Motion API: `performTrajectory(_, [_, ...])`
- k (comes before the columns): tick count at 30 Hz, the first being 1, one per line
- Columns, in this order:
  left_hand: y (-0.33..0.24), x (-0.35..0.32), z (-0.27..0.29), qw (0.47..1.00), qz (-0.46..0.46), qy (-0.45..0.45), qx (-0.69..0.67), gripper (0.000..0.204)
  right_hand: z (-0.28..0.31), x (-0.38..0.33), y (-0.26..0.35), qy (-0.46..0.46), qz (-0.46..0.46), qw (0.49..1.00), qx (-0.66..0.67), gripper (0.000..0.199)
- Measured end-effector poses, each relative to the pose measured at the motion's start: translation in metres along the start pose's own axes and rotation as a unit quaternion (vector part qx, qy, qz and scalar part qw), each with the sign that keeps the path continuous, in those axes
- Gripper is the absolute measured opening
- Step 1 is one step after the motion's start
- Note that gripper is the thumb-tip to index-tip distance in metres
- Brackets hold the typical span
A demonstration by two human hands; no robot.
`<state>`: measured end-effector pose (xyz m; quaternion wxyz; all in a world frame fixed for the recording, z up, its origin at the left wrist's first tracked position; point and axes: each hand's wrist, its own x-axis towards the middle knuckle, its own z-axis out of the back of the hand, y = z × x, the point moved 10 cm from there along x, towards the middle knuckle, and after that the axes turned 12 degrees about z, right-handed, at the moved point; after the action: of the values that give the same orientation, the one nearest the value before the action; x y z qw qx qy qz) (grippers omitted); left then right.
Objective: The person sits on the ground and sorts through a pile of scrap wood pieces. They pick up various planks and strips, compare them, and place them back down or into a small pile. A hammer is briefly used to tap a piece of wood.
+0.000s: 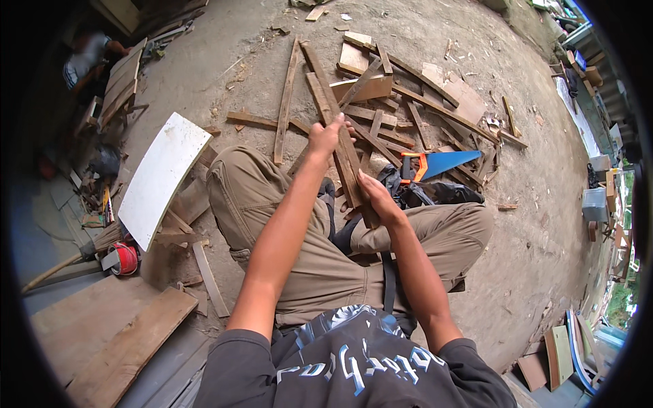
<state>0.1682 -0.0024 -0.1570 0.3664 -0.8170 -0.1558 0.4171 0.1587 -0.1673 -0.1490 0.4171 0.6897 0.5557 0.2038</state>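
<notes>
Two long brown wooden strips (348, 158) lie side by side in my hands, slanting from my lap toward the far ground. My left hand (326, 138) is closed around them near their middle. Lower down, my right hand (381, 198) grips their near end; some of its fingers are hidden behind the wood. To the right, a handsaw (445, 163) with a blue blade and an orange and black handle rests beside a black plastic bag (415, 192). Beyond my crossed legs spreads a pile of loose wooden strips (425, 102).
A white curved panel (163, 178) stands left of my knee. Near it are a red reel (124, 259), a broom (109, 238) and wide boards (129, 347). Another person (88, 58) is at the far left. Clear plastic bins (594, 204) line the right side.
</notes>
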Motion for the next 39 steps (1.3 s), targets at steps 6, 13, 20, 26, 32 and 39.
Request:
performTrajectory(6, [0.005, 0.003, 0.023, 0.998, -0.013, -0.038, -0.054, 0.04, -0.003, 0.007, -0.016, 0.012, 0.005, 1.0, -0.008, 0.042])
performTrajectory(13, [0.047, -0.003, -0.005, 0.998, -0.031, -0.02, 0.043, 0.037, 0.032, 0.012, -0.009, -0.08, 0.031, 0.993, -0.08, 0.049])
performTrajectory(20, [0.058, 0.002, -0.012, 1.0, 0.01, -0.022, 0.006, 0.037, 0.037, 0.011, -0.01, -0.088, 0.028, 0.993, -0.078, 0.047])
performTrajectory(26, [0.059, 0.004, 0.002, 0.998, 0.021, -0.05, -0.01, 0.04, 0.021, 0.013, -0.019, -0.059, 0.012, 0.998, 0.0, 0.041])
performTrajectory(32, [0.061, 0.01, 0.006, 0.997, 0.058, -0.025, -0.05, 0.044, 0.016, 0.012, -0.019, -0.043, 0.024, 0.999, -0.02, 0.043])
performTrajectory(39, [0.047, -0.002, -0.01, 0.999, 0.029, 0.008, -0.017, 0.044, 0.022, 0.009, -0.015, -0.046, 0.031, 0.996, -0.073, 0.05])
